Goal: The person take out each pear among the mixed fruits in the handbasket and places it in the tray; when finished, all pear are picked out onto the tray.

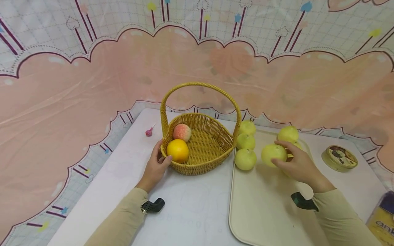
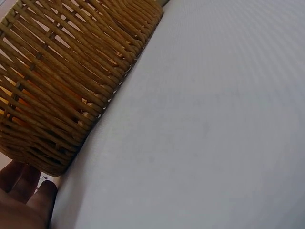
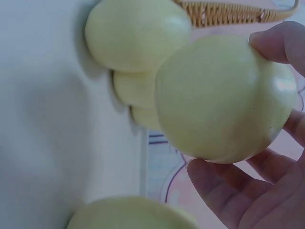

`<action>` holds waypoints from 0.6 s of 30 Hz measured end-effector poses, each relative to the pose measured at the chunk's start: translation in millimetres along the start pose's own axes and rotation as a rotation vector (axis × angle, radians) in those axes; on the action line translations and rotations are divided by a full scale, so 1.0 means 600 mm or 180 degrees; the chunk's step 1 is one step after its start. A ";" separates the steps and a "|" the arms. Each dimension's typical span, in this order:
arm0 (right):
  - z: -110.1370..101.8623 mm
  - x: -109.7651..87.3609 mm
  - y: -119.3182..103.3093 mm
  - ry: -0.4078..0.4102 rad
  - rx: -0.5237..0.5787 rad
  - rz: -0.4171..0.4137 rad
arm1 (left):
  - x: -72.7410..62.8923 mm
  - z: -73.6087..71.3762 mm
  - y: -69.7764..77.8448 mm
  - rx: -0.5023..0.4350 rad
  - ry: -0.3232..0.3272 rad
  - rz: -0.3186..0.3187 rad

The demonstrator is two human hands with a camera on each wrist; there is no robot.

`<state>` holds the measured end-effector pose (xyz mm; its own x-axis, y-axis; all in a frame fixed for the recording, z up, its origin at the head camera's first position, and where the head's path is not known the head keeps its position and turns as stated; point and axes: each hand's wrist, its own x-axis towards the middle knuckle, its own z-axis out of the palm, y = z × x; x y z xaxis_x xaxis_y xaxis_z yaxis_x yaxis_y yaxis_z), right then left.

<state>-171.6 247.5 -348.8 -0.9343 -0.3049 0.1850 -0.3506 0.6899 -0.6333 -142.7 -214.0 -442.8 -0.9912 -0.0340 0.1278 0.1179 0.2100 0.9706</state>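
Observation:
My right hand (image 1: 297,164) holds a pale yellow-green round fruit (image 1: 273,154) over the cream tray (image 1: 261,205), thumb on one side and fingers on the other. In the right wrist view, the held fruit (image 3: 224,100) is off the tray's surface. Three like fruits (image 1: 245,159) line the tray's left edge, and more (image 1: 288,134) sit behind my right hand. My left hand (image 1: 155,167) grips the left side of a yellow wicker basket (image 1: 197,169), its thumb by the rim. Inside the basket lie a peach (image 1: 182,132) and an orange (image 1: 178,150), both on the left.
The basket's tall handle (image 1: 200,83) arches above it. A wrapped lollipop (image 1: 149,132) lies left of the basket on the white table (image 1: 181,208). Right of the tray stands a round tin (image 1: 339,158). A yellow and blue packet (image 1: 383,218) is at the lower right corner.

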 end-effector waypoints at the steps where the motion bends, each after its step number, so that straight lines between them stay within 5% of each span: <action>1: -0.001 -0.001 0.004 0.0010 0.0016 0.0007 | 0.000 0.000 -0.001 0.0009 -0.0002 -0.0008; 18: 0.013 -0.004 0.022 -0.0097 0.0051 0.0256 | -0.002 0.001 0.003 0.0007 -0.0005 -0.0039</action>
<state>-173.8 252.3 -363.5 -0.9568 -0.2690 0.1103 -0.2732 0.7024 -0.6572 -141.4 -213.0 -441.0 -0.9927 -0.0350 0.1155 0.1056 0.2118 0.9716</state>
